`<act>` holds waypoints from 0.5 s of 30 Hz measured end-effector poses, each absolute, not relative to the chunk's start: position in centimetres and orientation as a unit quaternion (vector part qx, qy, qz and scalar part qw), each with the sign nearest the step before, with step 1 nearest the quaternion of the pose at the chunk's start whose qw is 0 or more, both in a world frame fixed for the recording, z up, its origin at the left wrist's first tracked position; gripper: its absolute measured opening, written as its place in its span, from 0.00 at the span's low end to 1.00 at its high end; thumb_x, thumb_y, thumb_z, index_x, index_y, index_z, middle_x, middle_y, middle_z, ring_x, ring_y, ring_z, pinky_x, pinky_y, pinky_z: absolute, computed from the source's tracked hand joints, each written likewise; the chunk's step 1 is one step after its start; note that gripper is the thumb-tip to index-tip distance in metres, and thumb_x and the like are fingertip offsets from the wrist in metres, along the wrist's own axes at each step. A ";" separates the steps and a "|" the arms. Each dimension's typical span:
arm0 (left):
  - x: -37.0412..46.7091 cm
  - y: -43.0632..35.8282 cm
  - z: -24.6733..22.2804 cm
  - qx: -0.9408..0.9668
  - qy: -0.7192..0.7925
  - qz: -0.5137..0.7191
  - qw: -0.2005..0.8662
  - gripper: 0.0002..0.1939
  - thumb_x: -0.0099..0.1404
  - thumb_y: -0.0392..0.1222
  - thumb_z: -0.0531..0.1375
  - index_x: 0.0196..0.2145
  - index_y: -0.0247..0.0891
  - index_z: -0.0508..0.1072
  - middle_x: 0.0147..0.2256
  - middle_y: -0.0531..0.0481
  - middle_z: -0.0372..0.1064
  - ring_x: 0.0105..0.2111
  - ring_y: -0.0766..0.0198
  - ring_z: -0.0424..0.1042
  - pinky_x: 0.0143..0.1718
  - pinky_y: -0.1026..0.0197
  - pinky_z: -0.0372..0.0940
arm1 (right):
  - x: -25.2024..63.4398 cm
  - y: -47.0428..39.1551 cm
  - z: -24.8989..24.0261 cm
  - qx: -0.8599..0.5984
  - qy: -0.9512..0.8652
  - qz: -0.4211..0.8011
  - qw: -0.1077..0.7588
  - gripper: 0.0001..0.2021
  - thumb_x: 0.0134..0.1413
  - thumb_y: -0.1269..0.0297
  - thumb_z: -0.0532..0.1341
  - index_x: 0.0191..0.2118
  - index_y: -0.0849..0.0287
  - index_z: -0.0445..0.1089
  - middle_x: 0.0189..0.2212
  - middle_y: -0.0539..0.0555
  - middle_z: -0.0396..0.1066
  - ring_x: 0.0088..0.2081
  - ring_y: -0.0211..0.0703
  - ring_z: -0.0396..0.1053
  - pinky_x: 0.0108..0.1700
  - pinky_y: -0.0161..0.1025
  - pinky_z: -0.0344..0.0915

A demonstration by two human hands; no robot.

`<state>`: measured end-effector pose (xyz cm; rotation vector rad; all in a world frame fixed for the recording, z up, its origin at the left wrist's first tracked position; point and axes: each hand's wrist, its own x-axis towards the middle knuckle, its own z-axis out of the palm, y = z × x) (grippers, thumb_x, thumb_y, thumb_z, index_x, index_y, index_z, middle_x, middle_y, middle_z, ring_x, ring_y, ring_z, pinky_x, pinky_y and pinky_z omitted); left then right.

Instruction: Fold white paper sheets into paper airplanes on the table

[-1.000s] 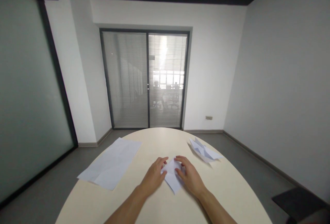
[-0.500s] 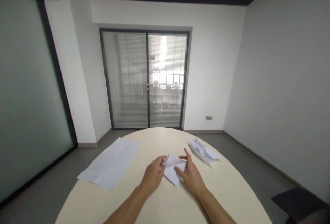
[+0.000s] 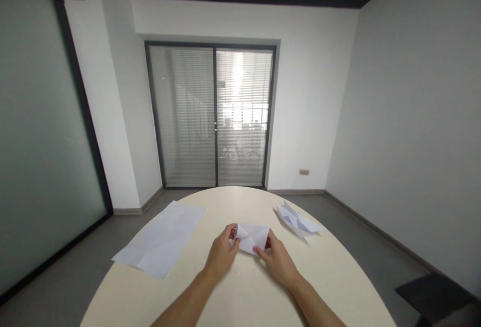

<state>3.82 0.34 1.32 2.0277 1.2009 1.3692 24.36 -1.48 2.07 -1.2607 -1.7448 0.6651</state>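
Between my two hands is a small folded piece of white paper (image 3: 252,237), creased across its face, held just over the middle of the table. My left hand (image 3: 222,251) grips its left edge, thumb in front and fingers behind. On the opposite side my right hand (image 3: 277,258) pinches the right edge, its thumb at the lower corner. The fingertips behind the paper are partly hidden. To the right lies a folded paper boat (image 3: 298,220), near the table's rim. Flat white sheets of paper (image 3: 161,239) rest at the left.
The round cream table (image 3: 240,297) has a curved edge on both sides. A dark chair (image 3: 436,292) stands at the lower right, off the table. Beyond the table is a glass door with blinds (image 3: 214,116).
The folded paper has been turned and now shows a wide rectangular face instead of a downward point. My right fingers have closed from a spread pose onto its right edge.
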 end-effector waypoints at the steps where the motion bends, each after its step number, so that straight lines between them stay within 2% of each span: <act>1: 3.8 0.3 1.3 0.727 0.432 0.492 0.207 0.16 0.63 0.36 0.57 0.50 0.41 0.66 0.42 0.48 0.74 0.41 0.60 0.73 0.45 0.59 0.66 | 24.4 -1.5 2.0 -0.512 -0.703 0.256 0.423 0.16 0.53 0.57 0.61 0.46 0.57 0.65 0.36 0.55 0.76 0.37 0.47 0.72 0.41 0.41 0.68; 6: 3.9 0.5 1.1 0.714 0.422 0.517 0.210 0.20 0.66 0.39 0.57 0.54 0.41 0.62 0.41 0.50 0.73 0.43 0.61 0.73 0.48 0.59 0.66 | 25.0 -1.8 2.7 -0.531 -0.718 0.196 0.406 0.22 0.55 0.60 0.57 0.56 0.55 0.60 0.40 0.54 0.75 0.40 0.47 0.72 0.44 0.41 0.66; 9: 3.9 0.6 1.1 0.713 0.417 0.531 0.190 0.21 0.65 0.39 0.57 0.55 0.41 0.61 0.43 0.49 0.72 0.45 0.61 0.72 0.51 0.57 0.64 | 25.5 -2.1 3.5 -0.525 -0.760 0.128 0.362 0.14 0.56 0.64 0.54 0.48 0.53 0.67 0.41 0.54 0.74 0.43 0.46 0.71 0.47 0.41 0.64; 12: 3.7 0.4 1.4 0.742 0.412 0.505 0.159 0.16 0.64 0.35 0.56 0.50 0.41 0.66 0.42 0.50 0.73 0.45 0.61 0.71 0.51 0.57 0.63 | 25.7 -2.4 4.1 -0.508 -0.799 0.073 0.314 0.13 0.55 0.69 0.52 0.42 0.54 0.72 0.39 0.54 0.73 0.43 0.46 0.69 0.46 0.39 0.63; 15: 3.4 0.1 1.8 0.795 0.403 0.437 0.120 0.13 0.61 0.29 0.54 0.39 0.41 0.73 0.38 0.50 0.73 0.42 0.60 0.71 0.47 0.58 0.64 | 25.6 -2.6 4.4 -0.503 -0.816 0.061 0.278 0.16 0.52 0.73 0.52 0.42 0.54 0.73 0.39 0.54 0.73 0.43 0.44 0.68 0.46 0.38 0.62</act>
